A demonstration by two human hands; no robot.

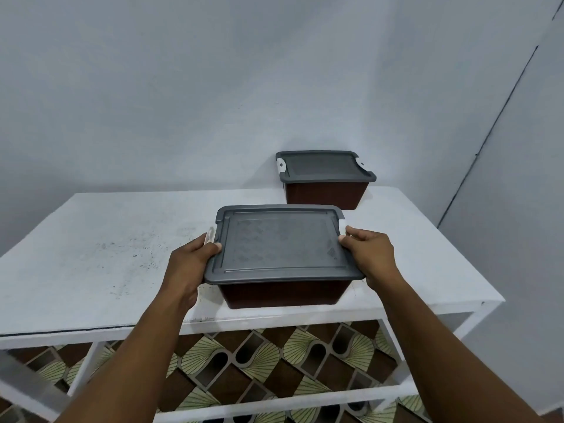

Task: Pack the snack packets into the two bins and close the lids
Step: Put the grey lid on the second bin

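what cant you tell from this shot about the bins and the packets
Head view only:
- Contents of the near bin and far bin: hidden by their grey lids; no snack packets show anywhere.
- Near bin's white side latches: covered by the left hand and right hand, so clipped or not is unclear.
- Far bin's back side: turned away, against the wall.
- Fingers under the near lid's rim: hidden by the lid.
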